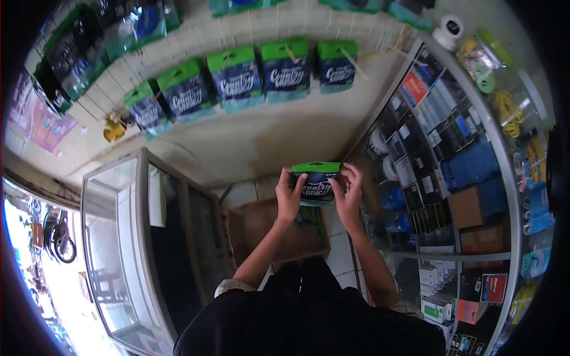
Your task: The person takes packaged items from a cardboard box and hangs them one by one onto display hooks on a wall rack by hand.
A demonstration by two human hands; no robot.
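Between both hands is a green and dark blue pouch (pixel 316 188) printed "Country Music", with a hang hole in its green top strip. My left hand (pixel 289 193) grips its left edge, thumb on the front. My right hand (pixel 349 190) grips the right edge the same way, and the fingers behind the pouch are hidden. Below it on the floor stands an open cardboard box (pixel 252 228), with some green and dark packs (pixel 310 222) in its right side, partly hidden by the pouch.
Several matching pouches (pixel 234 78) hang from hooks on the wire wall rack ahead. A glass cabinet (pixel 145 237) stands at left. At right a glass display case (pixel 442 178) holds many boxes, with a jar (pixel 484 50) on top. Motorbikes (pixel 59 234) show outside at far left.
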